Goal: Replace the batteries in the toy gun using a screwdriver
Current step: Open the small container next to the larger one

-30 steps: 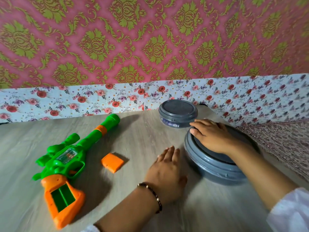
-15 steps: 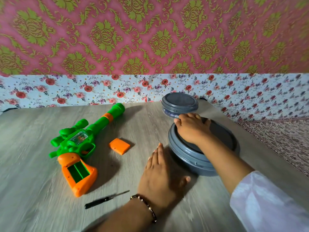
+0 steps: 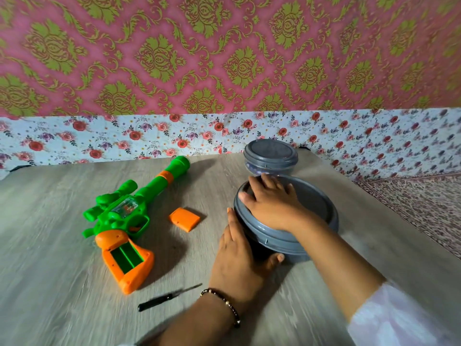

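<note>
Two hands work at the right of a wooden table [image 3: 62,283]. Far left lies the toy gun [image 3: 124,218], green with an orange grip, its battery slot uncovered and showing green inside. Just right of it sits the loose orange cover [image 3: 184,219], and nearer the person a black screwdriver [image 3: 167,297], touched by neither hand. The left hand [image 3: 239,255] presses flat and spread against the side of a big grey tub [image 3: 299,236]. The right hand [image 3: 269,203] lies on its lid, fingers curled over the far rim. Behind stands a smaller grey tub [image 3: 270,157].
</note>
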`<state>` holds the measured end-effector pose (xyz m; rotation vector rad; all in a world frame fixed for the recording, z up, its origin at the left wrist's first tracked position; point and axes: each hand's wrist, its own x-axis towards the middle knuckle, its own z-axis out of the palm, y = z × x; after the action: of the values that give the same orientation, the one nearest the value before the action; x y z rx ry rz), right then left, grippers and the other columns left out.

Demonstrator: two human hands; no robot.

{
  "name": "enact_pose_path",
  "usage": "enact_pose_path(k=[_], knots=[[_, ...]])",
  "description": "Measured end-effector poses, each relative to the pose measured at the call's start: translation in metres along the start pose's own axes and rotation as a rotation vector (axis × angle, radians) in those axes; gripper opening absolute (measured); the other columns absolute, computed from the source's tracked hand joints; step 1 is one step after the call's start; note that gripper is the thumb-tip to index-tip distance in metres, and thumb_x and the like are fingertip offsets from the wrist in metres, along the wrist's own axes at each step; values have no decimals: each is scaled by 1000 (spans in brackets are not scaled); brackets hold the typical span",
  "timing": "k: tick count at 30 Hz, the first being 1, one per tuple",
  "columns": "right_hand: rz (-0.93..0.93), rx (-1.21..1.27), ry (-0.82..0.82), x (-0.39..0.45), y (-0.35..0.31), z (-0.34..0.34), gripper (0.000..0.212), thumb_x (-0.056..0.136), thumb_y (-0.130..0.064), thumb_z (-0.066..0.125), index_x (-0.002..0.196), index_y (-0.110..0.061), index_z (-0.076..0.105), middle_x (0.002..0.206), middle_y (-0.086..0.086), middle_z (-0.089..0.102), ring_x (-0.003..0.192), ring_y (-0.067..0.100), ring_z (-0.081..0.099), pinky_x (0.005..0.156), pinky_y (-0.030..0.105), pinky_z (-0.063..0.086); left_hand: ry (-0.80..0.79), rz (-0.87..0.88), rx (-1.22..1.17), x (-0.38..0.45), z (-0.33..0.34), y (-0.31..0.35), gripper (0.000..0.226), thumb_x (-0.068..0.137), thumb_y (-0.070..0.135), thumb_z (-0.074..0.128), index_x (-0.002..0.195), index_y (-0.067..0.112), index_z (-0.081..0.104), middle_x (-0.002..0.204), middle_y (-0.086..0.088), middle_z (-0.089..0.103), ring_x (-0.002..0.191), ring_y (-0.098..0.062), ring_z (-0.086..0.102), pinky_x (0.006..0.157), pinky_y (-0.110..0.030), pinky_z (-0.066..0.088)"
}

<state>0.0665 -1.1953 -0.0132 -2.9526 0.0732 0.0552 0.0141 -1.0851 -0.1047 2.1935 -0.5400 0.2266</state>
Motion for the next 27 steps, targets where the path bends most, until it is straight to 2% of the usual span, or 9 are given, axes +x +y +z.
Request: enact_pose_path(k=[2,5,7,9,12,14,20,24,27], knots=[[-93,-46,16,-30,7,0,69,92,-61,15,149,-23,12,159,3,2,145,18,0,117,45,0,-31,9,11,1,-3,4,128,51,96,29,131,19,-33,159,-2,-7,147,-17,8,115,-17,7],[-215,-170,107,-71,19,4,95,74,-75,-3,149,-20,16,158,2,10,145,16,10,117,37,3,-59,58,61,-1,-5,10,121,58,79,40,124,25,-46,159,-3,-10,147,-16,6,119,-24,9],[-269,-261,225,-89,27,12,89,80,-73,10,142,-14,35,150,10,33,138,23,33,115,41,13,-64,90,55,-1,-5,10,116,67,63,45,124,29,-50,160,-8,-7,147,-19,9,119,-28,11],[-262,-292,285,-97,33,20,77,82,-65,30,133,-10,47,137,16,50,126,30,49,108,47,24,-60,108,59,0,-5,7,112,67,60,44,122,30,-49,161,-9,-3,147,-19,10,119,-29,13],[-252,-299,328,-102,38,26,69,81,-56,36,130,-10,49,132,19,54,120,35,53,101,52,41,-34,100,29,0,-3,7,117,66,60,53,118,37,-49,161,-5,1,147,-15,11,118,-29,16],[-252,-304,344,-103,37,26,66,80,-51,37,129,-8,51,131,20,55,118,36,54,96,52,45,-28,93,15,-1,-3,9,117,68,55,56,118,39,-48,161,-3,0,147,-12,10,118,-28,15],[-274,-419,326,-97,33,22,68,74,-43,36,120,2,58,117,29,61,102,43,62,82,53,53,-41,56,-7,-2,-5,11,104,62,58,38,124,34,-42,161,-1,4,146,-13,16,118,-26,17],[-266,-543,254,-94,26,15,65,71,-38,36,109,7,64,103,32,65,79,45,67,58,46,57,-34,-4,-111,-1,-7,11,116,67,46,62,130,40,-35,155,4,28,138,-11,34,112,-25,28],[-240,-645,233,-93,24,14,56,65,-29,65,103,13,63,97,37,64,67,48,66,46,44,54,-16,-13,-143,-1,-7,10,121,65,41,70,131,46,-31,148,5,39,135,-11,39,109,-25,32]])
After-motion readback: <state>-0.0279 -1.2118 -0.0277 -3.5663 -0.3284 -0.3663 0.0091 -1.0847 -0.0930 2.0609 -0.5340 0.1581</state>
